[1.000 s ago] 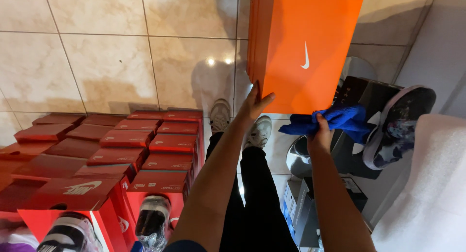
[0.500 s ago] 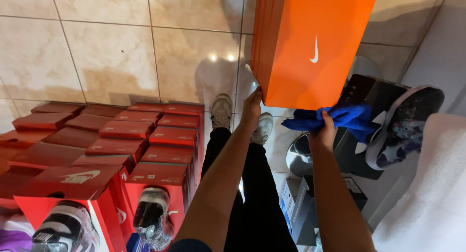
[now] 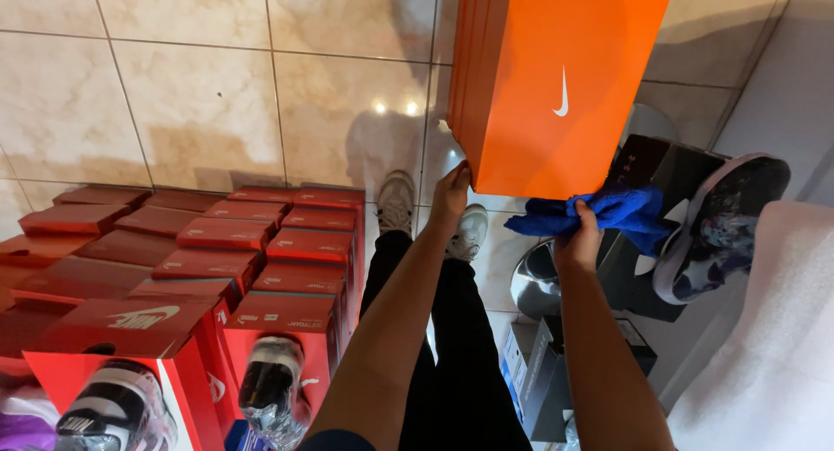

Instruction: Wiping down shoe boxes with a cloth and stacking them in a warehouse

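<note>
Orange box (image 3: pixel 556 77): big shoe box, held up in front of me over the tiled floor (image 3: pixel 200 95), tilted, one broad face turned to the camera. I see a stack of lid edges along its left side.
Left grip: my left hand (image 3: pixel 452 195) is under the box's lower left corner, fingers pressed up against it and bearing it. The hand is not wrapped around anything, only propping.
Right grip: my right hand (image 3: pixel 580 242) is closed tight on a blue cloth (image 3: pixel 617 212), bunched in the fist. The cloth sits just below the box's bottom edge, touching or nearly so; I cannot tell which.
Below my hands: my legs in dark trousers and two pale shoes (image 3: pixel 395 203) on the floor.
To my right: a dark patterned sneaker (image 3: pixel 721 221) with a light sole, lying tilted on dark boxes (image 3: pixel 643 268), just beside the cloth. White foam sheet (image 3: pixel 773 329) farther right.
To my left: rows of red shoe boxes (image 3: pixel 261 251), lids shut, well apart from my hands. Nearest ones show wrapped shoes (image 3: pixel 269 386) at the front.
</note>
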